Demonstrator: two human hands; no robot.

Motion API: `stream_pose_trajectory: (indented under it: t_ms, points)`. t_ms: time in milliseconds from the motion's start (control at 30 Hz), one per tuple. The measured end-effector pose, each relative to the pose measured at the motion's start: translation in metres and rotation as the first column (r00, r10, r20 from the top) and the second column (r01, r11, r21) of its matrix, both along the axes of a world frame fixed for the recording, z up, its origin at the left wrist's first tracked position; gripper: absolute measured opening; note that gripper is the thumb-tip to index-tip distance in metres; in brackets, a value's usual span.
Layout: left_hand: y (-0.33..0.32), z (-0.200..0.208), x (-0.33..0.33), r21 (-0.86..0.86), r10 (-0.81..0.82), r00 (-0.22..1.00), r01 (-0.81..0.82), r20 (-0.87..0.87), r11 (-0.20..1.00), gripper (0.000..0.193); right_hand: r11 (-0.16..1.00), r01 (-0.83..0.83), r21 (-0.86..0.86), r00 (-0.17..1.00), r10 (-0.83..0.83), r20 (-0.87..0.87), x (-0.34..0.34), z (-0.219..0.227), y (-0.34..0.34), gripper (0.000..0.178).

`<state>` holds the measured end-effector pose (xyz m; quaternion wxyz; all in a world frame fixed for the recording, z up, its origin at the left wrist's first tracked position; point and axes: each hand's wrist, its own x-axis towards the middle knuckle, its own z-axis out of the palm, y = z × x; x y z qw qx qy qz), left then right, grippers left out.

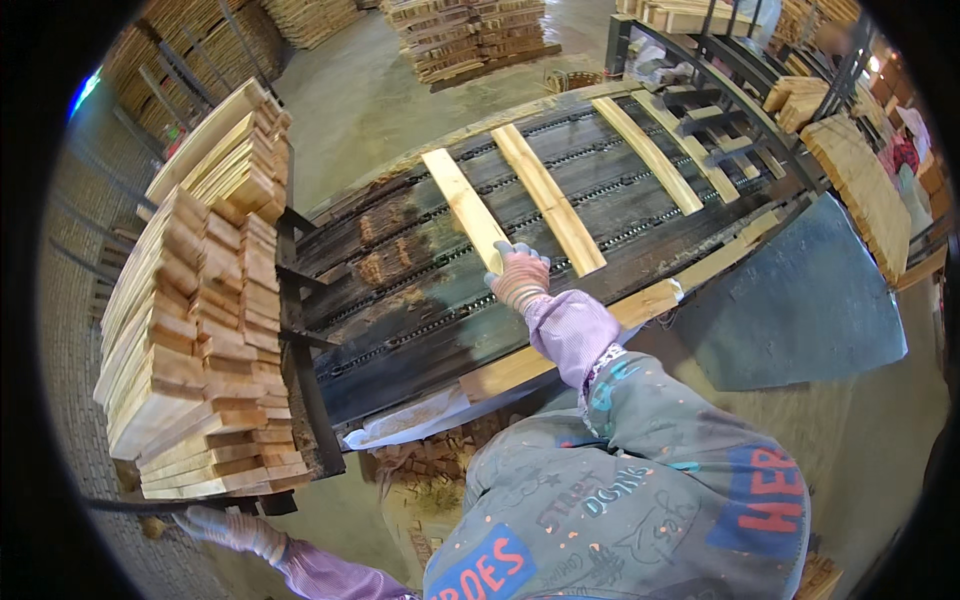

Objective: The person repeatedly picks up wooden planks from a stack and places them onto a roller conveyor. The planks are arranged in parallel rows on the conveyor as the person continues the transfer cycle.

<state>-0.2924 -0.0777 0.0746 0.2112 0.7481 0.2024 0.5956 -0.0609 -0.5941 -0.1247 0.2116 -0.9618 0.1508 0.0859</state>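
Note:
My right hand, in a striped work glove, grips the near end of a pale wooden board that lies across the chain conveyor. A second wooden board lies just right of it, and a third board sits farther along. My left hand, gloved too, is low at the left with its fingers stretched out and nothing in them. It is just below the near end of a tall board stack; whether it touches the rack bar there I cannot tell.
Another board stack stands behind the first. A wooden rail edges the conveyor's near side. A grey metal sheet slopes down at the right, beside a wide plank. More stacked timber stands on the floor at the back.

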Motion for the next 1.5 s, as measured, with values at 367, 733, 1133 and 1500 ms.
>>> stream_pose_trajectory:
  t_ms: [367,733,1133,1500]
  points:
    - [-0.322,0.025,0.039,-0.293,-0.828,0.493,0.777,-0.268,0.557,0.041,0.985,0.0,-0.172,0.987,-0.027,-0.159,0.036,-0.025,-0.104,0.086]
    - [-0.492,-0.192,0.17,-0.831,-0.836,0.239,-0.154,0.493,-0.534,0.081,-0.312,0.317,0.896,0.948,0.127,-0.291,-0.019,0.03,-0.189,0.07]
    - [-0.54,-0.18,0.153,-0.804,-0.81,0.247,-0.152,0.532,-0.574,0.067,0.967,-0.223,0.124,0.965,0.237,-0.112,0.042,0.029,-0.32,0.083]
    - [-0.622,-0.15,0.173,-0.844,-0.812,0.268,0.009,0.519,-0.536,0.079,0.962,-0.03,0.271,0.988,-0.012,0.151,0.094,-0.027,-0.401,0.082]
